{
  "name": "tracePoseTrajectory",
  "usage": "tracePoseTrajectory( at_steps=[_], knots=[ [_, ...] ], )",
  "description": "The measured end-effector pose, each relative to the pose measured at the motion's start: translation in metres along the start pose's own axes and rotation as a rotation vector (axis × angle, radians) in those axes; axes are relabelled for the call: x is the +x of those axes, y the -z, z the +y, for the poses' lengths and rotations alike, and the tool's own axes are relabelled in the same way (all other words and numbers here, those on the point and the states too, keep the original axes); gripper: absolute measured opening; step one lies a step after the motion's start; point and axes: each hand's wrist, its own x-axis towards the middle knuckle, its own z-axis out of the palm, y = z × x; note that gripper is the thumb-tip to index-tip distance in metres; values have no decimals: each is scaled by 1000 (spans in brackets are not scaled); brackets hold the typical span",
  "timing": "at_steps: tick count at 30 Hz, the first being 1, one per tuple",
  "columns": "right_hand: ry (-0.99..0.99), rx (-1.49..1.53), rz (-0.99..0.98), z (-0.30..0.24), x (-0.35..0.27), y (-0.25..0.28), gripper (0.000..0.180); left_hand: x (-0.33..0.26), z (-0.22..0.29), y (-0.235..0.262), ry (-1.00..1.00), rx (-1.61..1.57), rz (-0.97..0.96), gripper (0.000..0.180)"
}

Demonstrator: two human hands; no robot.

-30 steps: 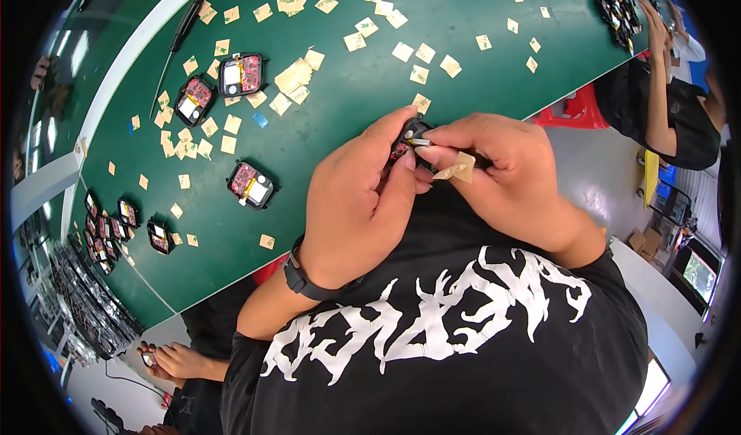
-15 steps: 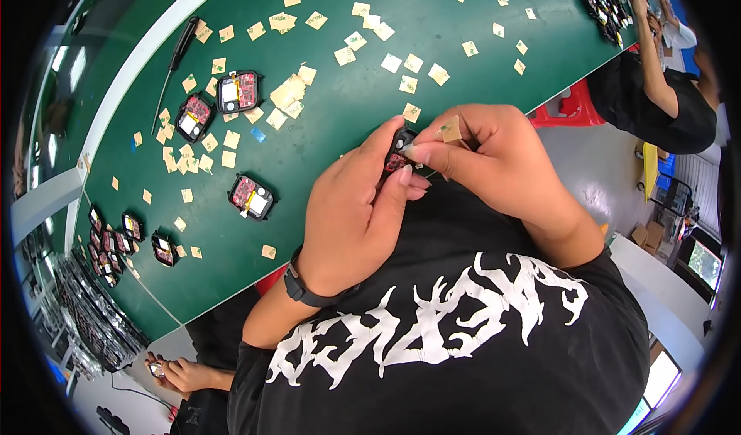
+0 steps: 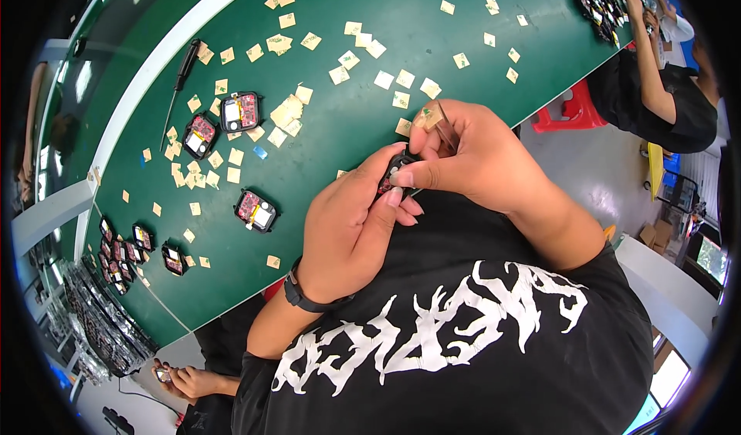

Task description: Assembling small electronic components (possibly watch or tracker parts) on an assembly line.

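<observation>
My left hand is closed around a small black device housing with a red circuit board inside, keeping it tilted just above the table's near edge. The thumb of my right hand presses on the inside of that housing, and its other fingers are curled. A tan paper square with a glossy edge sticks up from those curled fingers; exactly how they grip it is hidden. Nearest on the table lies another open housing. Two more, a board-filled housing and its neighbour, lie farther off.
Many tan paper squares are scattered over the green table. A black-handled screwdriver lies at the left. More housings cluster at far left beside stacked trays. Co-workers' hands show lower left; another person sits right.
My right thumb has moved down against the housing, and the paper square at those fingers has tipped upward. My left hand keeps its hold. The whole view has shifted slightly.
</observation>
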Motion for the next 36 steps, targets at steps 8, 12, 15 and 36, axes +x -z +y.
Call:
tracePoseTrajectory(
  at_steps=[8,12,15,36],
  knots=[
    [88,-97,24,-25,-14,35,21,4,13,-8,148,-314,165,38],
    [337,-280,371,-21,-9,84,28,1,14,-13,231,-190,178,31],
    [436,-483,665,-21,-5,126,38,-1,6,-10,164,-125,128,29],
    [350,-1029,823,-16,78,393,42,-115,34,110,150,449,1210,30]
  ],
)
